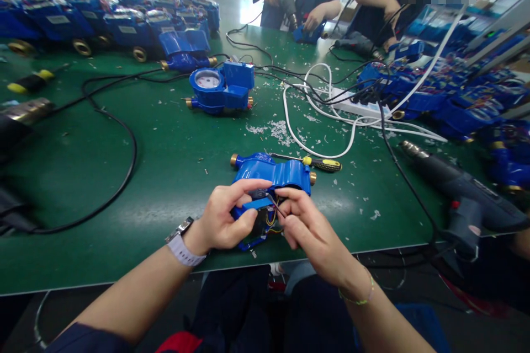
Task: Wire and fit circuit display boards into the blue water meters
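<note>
We've got the blue water meter [271,174] lying at the near edge of the green desk [165,165], w/ its electronics end towards us. Left hand [223,215] clamps the small blue module [254,205]; right hand [304,226] fingers pinch thin wires [274,207]. Meter body w/ brass ends prob heavy & stiff, so hold it there; wires look fragile, go gently.

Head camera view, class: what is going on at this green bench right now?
A person holds an opened blue water meter at the near edge of the green table. The left hand grips its housing; the right hand pinches the thin wires coming out of it. A yellow-handled screwdriver lies just behind, a heat gun to the right. Two co-workers work opposite.
</note>
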`<state>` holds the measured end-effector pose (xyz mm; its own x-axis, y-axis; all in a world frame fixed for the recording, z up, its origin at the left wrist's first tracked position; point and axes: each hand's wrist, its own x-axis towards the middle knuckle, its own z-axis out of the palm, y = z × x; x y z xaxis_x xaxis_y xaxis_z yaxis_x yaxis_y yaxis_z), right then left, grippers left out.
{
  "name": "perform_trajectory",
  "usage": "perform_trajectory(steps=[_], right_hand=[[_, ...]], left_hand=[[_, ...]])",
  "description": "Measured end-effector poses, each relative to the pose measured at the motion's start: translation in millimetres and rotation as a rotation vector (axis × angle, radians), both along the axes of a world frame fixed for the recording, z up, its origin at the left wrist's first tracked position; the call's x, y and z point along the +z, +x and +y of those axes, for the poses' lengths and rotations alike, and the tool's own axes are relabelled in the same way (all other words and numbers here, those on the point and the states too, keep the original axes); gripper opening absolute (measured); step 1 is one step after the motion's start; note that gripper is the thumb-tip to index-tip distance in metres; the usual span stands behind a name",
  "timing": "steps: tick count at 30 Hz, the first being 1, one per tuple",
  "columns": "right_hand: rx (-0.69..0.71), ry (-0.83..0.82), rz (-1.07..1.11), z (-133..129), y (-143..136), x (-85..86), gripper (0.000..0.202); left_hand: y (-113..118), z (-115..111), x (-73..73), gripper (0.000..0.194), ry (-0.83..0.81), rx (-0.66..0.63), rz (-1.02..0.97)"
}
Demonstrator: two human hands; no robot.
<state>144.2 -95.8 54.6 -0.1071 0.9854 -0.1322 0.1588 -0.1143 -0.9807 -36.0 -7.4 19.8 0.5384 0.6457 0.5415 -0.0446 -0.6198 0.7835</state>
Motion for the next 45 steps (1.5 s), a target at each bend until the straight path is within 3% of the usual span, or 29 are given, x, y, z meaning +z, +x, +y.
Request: perform_trajectory(steps=[4, 10, 14, 22, 26, 34, 45], right_hand=[[-0.005, 0.182, -0.378, -15.5, 18.5, 13.2, 0.017], [0.174, 0.451, -1.018, -17.7, 43.6, 29.3, 0.026], [0.265, 0.56, -1.249, -14.8, 47.0, 39.3, 0.029], [0.253, 0.627, -1.391, -12.6, 35.8, 45.7, 0.032], [0.291, 0.579, -1.411, -9.6, 31.6, 49.2, 0.037], [0.513, 0.532, -1.485, 10.9, 38.8, 64.2, 0.023], [0.866, 0.547, -1.36, 64.8, 45.4, 84.8, 0.019]], left_hand=[[0.0, 1.7, 2.1, 0.039, 0.018, -0.022, 0.006], [-1.1, 3.2, 1.5, 0.039, -0.032, -0.086, 0.022], [-0.8, 3.9, 2.8, 0.039, -0.065, -0.087, 0.015], [-0.3, 3.1, 4.2, 0.037, -0.057, -0.077, 0.024], [-0.6, 3.2, 4.1, 0.038, -0.034, -0.097, 0.025], [-1.4, 5.8, 9.1, 0.034, -0.063, -0.174, 0.06], [-5.4, 12.0, 9.7, 0.034, -0.047, -0.213, 0.039]])
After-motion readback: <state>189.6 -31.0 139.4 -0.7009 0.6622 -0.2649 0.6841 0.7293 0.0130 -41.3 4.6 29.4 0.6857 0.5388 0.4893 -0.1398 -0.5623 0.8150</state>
